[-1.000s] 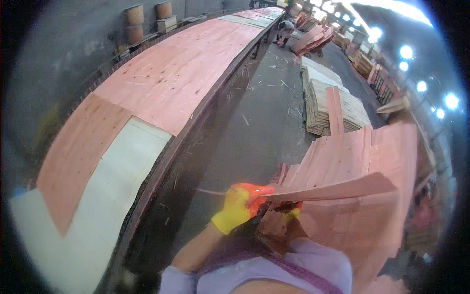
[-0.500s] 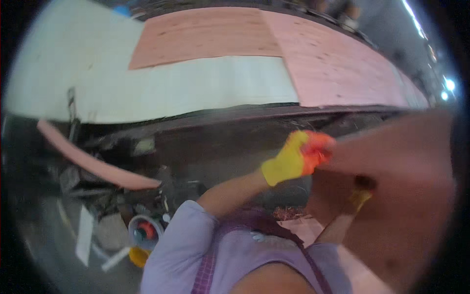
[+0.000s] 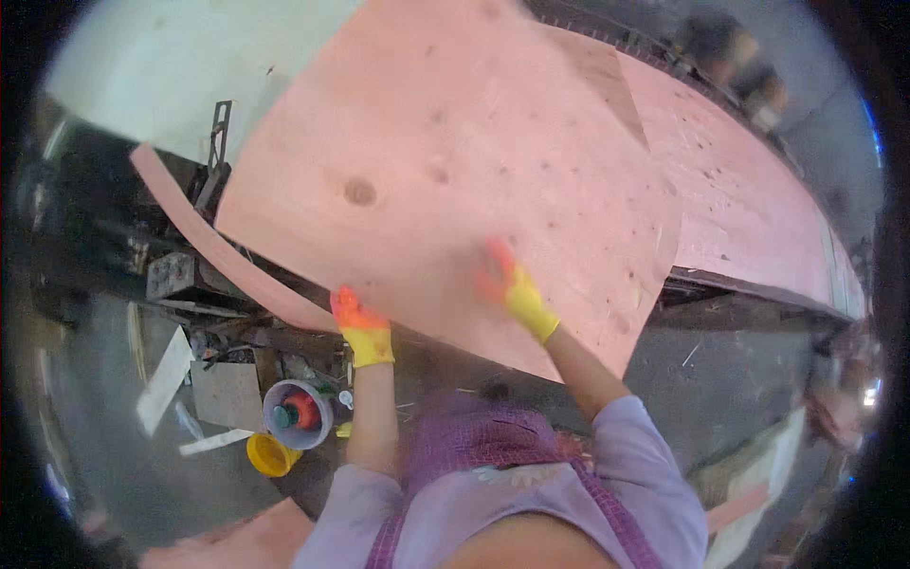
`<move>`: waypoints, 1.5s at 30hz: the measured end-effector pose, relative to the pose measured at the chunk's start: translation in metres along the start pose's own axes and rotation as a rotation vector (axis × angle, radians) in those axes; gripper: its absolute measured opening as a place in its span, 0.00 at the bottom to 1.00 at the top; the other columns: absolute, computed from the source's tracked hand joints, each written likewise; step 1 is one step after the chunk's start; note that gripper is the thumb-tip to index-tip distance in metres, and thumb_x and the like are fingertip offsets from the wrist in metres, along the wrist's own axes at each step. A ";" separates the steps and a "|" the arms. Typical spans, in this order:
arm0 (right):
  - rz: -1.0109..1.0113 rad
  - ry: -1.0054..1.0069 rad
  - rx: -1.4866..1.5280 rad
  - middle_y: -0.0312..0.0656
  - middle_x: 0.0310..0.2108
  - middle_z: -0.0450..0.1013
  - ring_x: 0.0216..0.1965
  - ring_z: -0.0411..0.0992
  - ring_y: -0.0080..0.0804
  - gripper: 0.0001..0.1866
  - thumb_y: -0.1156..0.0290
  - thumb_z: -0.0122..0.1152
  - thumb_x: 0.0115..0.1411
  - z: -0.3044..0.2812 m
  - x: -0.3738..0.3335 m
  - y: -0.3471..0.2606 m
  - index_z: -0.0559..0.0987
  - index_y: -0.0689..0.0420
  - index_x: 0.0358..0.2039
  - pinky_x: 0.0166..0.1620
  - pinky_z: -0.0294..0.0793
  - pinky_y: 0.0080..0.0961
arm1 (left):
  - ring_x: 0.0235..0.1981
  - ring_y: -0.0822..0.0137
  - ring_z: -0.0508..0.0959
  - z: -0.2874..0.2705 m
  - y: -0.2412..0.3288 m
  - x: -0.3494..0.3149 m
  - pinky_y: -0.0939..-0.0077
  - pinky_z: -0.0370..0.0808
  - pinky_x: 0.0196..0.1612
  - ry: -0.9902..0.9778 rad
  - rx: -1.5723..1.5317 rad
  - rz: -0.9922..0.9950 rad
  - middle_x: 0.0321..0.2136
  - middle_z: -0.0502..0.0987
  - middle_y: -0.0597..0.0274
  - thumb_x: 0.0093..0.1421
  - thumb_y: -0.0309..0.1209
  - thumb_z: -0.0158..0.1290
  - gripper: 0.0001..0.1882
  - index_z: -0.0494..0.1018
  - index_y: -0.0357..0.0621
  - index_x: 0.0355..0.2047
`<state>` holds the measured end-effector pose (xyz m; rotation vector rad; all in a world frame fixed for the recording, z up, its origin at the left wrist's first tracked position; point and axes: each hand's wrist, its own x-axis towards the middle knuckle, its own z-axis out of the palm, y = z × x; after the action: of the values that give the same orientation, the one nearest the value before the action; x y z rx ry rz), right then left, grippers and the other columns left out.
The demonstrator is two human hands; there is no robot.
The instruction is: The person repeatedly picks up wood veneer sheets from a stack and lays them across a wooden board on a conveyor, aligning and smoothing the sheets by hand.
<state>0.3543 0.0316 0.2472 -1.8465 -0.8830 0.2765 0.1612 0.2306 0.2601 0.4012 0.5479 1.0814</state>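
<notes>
A large thin pink veneer sheet (image 3: 455,171) spreads out in front of me, over the long table. My left hand (image 3: 358,327), in a yellow and orange glove, grips the sheet's near edge. My right hand (image 3: 512,284), gloved the same way, lies flat on top of the sheet near its near edge, fingers spread. More pink veneer (image 3: 758,209) lies along the table to the right, and a pale sheet (image 3: 180,66) lies at the far left.
A curved pink strip (image 3: 204,237) hangs below the table's edge. On the floor at left stand a grey bucket (image 3: 296,414) and a yellow bowl (image 3: 268,454), with pale scraps (image 3: 163,379) beside them. Another pink sheet (image 3: 256,541) shows at the bottom.
I have turned from the veneer stack toward the table. The sheet that both hands carried has swung up and now spreads flat over the table.
</notes>
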 end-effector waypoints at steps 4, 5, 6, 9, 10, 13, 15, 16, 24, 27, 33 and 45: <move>-0.047 -0.015 -0.515 0.46 0.34 0.75 0.32 0.74 0.34 0.22 0.61 0.62 0.53 0.012 -0.131 0.045 0.72 0.59 0.45 0.35 0.72 0.30 | 0.35 0.64 0.73 -0.098 -0.043 0.038 0.61 0.75 0.40 0.224 0.027 -0.209 0.31 0.69 0.68 0.58 0.29 0.46 0.11 0.66 0.50 0.42; 0.457 0.215 0.046 0.43 0.30 0.73 0.27 0.71 0.31 0.18 0.63 0.63 0.52 0.010 -0.165 0.054 0.72 0.57 0.41 0.29 0.71 0.28 | 0.36 0.62 0.73 -0.121 -0.055 0.053 0.58 0.74 0.41 0.334 0.150 -0.213 0.33 0.70 0.66 0.57 0.27 0.46 0.12 0.65 0.50 0.42; 0.928 0.445 0.639 0.39 0.26 0.71 0.22 0.69 0.29 0.14 0.65 0.64 0.52 0.009 -0.196 0.056 0.72 0.55 0.36 0.24 0.69 0.25 | 0.37 0.60 0.73 -0.139 -0.057 0.059 0.54 0.74 0.42 0.444 0.279 -0.213 0.35 0.71 0.64 0.56 0.26 0.46 0.14 0.65 0.50 0.43; 1.121 1.062 0.516 0.36 0.27 0.68 0.24 0.68 0.25 0.17 0.67 0.66 0.50 -0.020 -0.251 0.051 0.71 0.49 0.39 0.18 0.64 0.21 | 0.45 0.52 0.73 -0.162 -0.039 0.051 0.50 0.73 0.46 0.277 0.173 -0.304 0.43 0.71 0.51 0.54 0.22 0.46 0.17 0.65 0.43 0.46; 1.289 1.190 0.538 0.33 0.24 0.67 0.23 0.67 0.24 0.17 0.67 0.68 0.48 -0.032 -0.270 0.052 0.71 0.46 0.37 0.17 0.63 0.19 | 0.36 0.59 0.75 -0.156 -0.036 0.047 0.58 0.77 0.38 0.449 0.318 -0.271 0.36 0.73 0.59 0.54 0.22 0.48 0.14 0.67 0.48 0.41; 1.234 1.191 1.045 0.30 0.19 0.64 0.20 0.65 0.24 0.16 0.57 0.70 0.46 -0.032 -0.312 0.074 0.71 0.39 0.31 0.22 0.66 0.28 | 0.26 0.69 0.74 -0.129 -0.018 0.047 0.69 0.76 0.28 0.551 0.425 -0.374 0.27 0.72 0.69 0.53 0.21 0.49 0.10 0.67 0.53 0.33; 1.189 1.194 1.313 0.29 0.18 0.62 0.21 0.65 0.24 0.16 0.53 0.70 0.45 -0.028 -0.299 0.086 0.71 0.37 0.30 0.25 0.68 0.32 | 0.21 0.75 0.70 -0.110 -0.016 0.047 0.76 0.71 0.22 0.410 0.422 -0.390 0.22 0.68 0.75 0.54 0.23 0.51 0.09 0.65 0.55 0.27; 1.101 1.107 1.361 0.31 0.23 0.65 0.26 0.67 0.28 0.18 0.51 0.68 0.46 -0.025 -0.288 0.093 0.72 0.39 0.33 0.30 0.69 0.35 | 0.21 0.75 0.70 -0.106 -0.016 0.045 0.76 0.71 0.22 0.416 0.424 -0.366 0.22 0.68 0.75 0.54 0.23 0.51 0.09 0.65 0.55 0.27; 0.807 0.995 1.435 0.40 0.44 0.71 0.45 0.69 0.42 0.24 0.56 0.58 0.54 0.002 -0.248 0.118 0.70 0.53 0.48 0.49 0.69 0.46 | 0.21 0.73 0.74 -0.033 0.084 0.058 0.79 0.71 0.22 -0.171 1.457 -0.884 0.20 0.74 0.68 0.52 0.35 0.58 0.09 0.73 0.46 0.29; 0.792 0.976 1.506 0.42 0.43 0.72 0.45 0.70 0.42 0.18 0.61 0.56 0.55 0.000 -0.257 0.127 0.72 0.55 0.45 0.48 0.70 0.47 | 0.14 0.71 0.74 -0.002 0.108 0.105 0.80 0.66 0.14 -0.409 1.713 -0.885 0.19 0.77 0.60 0.54 0.42 0.54 0.14 0.73 0.43 0.24; 0.788 1.239 1.165 0.44 0.42 0.71 0.44 0.71 0.40 0.19 0.63 0.56 0.56 -0.012 -0.205 0.040 0.71 0.60 0.45 0.48 0.71 0.41 | 0.34 0.67 0.76 -0.017 0.061 0.299 0.72 0.72 0.37 -0.481 2.154 0.237 0.33 0.77 0.58 0.52 0.40 0.56 0.19 0.73 0.40 0.39; 0.773 1.275 0.445 0.43 0.40 0.72 0.42 0.72 0.36 0.16 0.71 0.57 0.52 -0.052 -0.221 0.011 0.73 0.64 0.41 0.47 0.72 0.33 | 0.35 0.71 0.73 -0.070 0.063 0.397 0.77 0.70 0.41 -0.352 1.296 -0.383 0.35 0.74 0.63 0.49 0.28 0.61 0.21 0.70 0.34 0.42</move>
<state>0.2324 -0.1579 0.2165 -1.4268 0.7251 -0.2398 0.2167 0.6198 0.1517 1.5071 0.9145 0.1423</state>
